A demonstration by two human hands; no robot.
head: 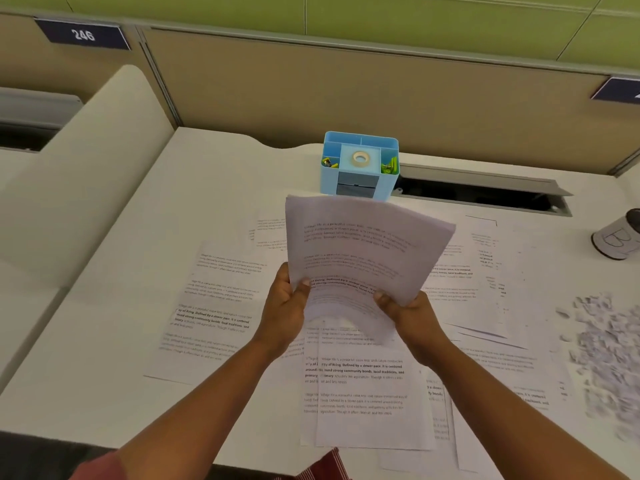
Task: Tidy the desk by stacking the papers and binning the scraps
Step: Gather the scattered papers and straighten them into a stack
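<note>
Partway: both hands, left hand point(284, 303) and right hand point(408, 315), gripping gathered stack point(363, 244); loose sheets point(221, 306), scraps point(609, 344) left on counter point(104, 358).

Bare surface point(114, 271) lies open from 7 to 10 o'clock, bounded at 10 by the white divider point(86, 161). At 12 o'clock the blue organizer point(360, 166) stands upright, with the open cable slot point(481, 195) just beside it toward 1. A can point(618, 237) stands at 3 o'clock, well apart from the organizer. Paper scraps point(602, 348) cover the 4 o'clock edge. Loose sheets point(367, 396) overlap across the centre, lying flat.
</note>
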